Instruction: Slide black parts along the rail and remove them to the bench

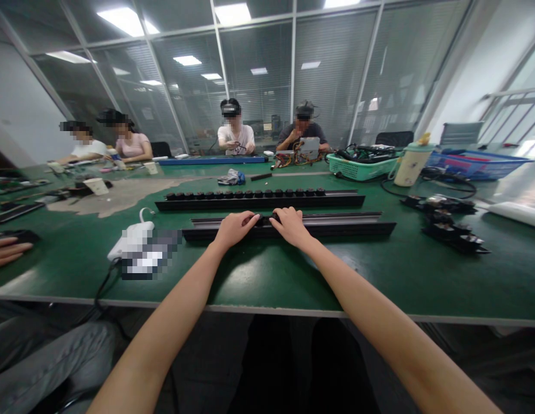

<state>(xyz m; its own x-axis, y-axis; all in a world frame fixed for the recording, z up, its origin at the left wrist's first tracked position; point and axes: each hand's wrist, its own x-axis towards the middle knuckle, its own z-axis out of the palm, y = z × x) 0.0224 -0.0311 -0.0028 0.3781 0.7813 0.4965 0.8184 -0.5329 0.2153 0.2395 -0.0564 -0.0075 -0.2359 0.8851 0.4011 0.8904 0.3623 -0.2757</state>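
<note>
A long black metal rail [349,230] lies crosswise on the green table in front of me. At its middle, a small black part [263,220] sits between my two hands, mostly covered by fingers. My left hand [236,227] pinches the part's left end, thumb and fingers closed. From the right, my right hand [290,224] grips the other end with its fingers curled over the rail. Just behind lies a second black rail [259,202], with a row of several round black pieces [259,194] along it.
At the right lie several black parts with metal bits [451,224]. Behind them stand a bottle [412,164], a green basket [362,167] and a blue basket [483,164]. To the left is a white device [132,238]. Another person's hand [8,251] rests at the left edge; several people sit opposite.
</note>
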